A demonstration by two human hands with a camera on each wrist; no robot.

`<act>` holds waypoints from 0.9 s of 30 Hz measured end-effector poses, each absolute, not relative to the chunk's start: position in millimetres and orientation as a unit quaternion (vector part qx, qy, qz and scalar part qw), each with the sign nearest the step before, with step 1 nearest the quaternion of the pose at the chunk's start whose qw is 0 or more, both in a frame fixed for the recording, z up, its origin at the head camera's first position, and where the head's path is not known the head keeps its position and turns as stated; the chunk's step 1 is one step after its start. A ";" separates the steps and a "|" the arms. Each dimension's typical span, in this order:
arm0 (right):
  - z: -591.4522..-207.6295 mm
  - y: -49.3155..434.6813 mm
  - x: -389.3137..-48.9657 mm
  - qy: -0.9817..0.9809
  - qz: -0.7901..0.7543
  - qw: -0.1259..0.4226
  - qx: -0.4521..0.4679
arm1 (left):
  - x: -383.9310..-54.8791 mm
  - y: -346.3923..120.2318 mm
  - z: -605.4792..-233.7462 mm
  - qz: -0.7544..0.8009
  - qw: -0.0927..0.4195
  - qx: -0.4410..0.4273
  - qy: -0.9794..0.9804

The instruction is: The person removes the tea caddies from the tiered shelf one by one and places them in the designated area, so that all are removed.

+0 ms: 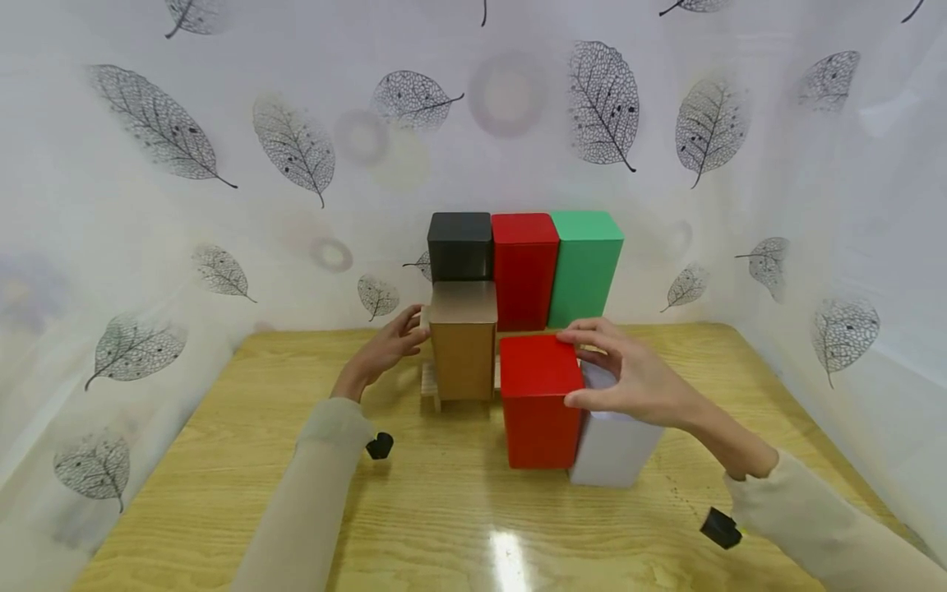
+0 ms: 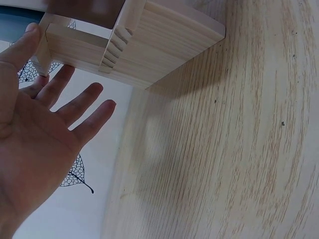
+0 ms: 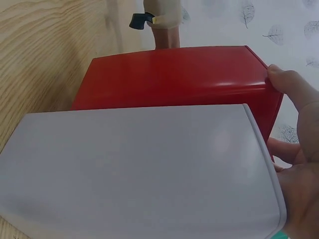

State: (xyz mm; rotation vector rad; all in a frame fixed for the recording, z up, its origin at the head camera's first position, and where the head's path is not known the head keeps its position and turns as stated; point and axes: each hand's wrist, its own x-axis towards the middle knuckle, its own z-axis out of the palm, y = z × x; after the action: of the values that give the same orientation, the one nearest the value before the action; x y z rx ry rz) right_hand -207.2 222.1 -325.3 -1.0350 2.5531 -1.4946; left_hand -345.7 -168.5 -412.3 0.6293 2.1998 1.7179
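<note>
My right hand holds a glossy red box by its top right edge, thumb on the near side and fingers on the far side. A white box stands against its right side, under my hand. On the left, a brown box sits on a low wooden rack. My left hand is beside it; in the left wrist view, my thumb and fingertips pinch the end post of the rack. Whether the held red box touches the table cannot be told.
Behind stand a black box, another red box and a green box in a row, near a leaf-patterned curtain. All this is on a wood-grain table. Small black pieces are at both wrists.
</note>
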 end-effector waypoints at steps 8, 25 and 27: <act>-324.6 219.3 -205.7 0.870 -0.366 -0.033 -0.330 | -345.4 -168.7 -412.9 0.593 0.141 0.215 0.763; -322.8 223.1 -208.0 0.897 -0.261 -0.013 -0.356 | -346.6 -168.0 -411.7 0.589 0.141 0.214 0.767; -321.2 225.7 -207.8 0.901 -0.245 -0.007 -0.357 | -346.5 -168.4 -412.3 0.592 0.140 0.214 0.764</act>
State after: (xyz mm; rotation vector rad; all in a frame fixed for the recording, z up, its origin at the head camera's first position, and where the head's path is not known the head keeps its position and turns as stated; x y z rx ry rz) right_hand -207.8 225.7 -321.2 -1.1256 2.8441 -0.7742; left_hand -346.5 -168.4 -412.3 0.6175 2.2078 1.7097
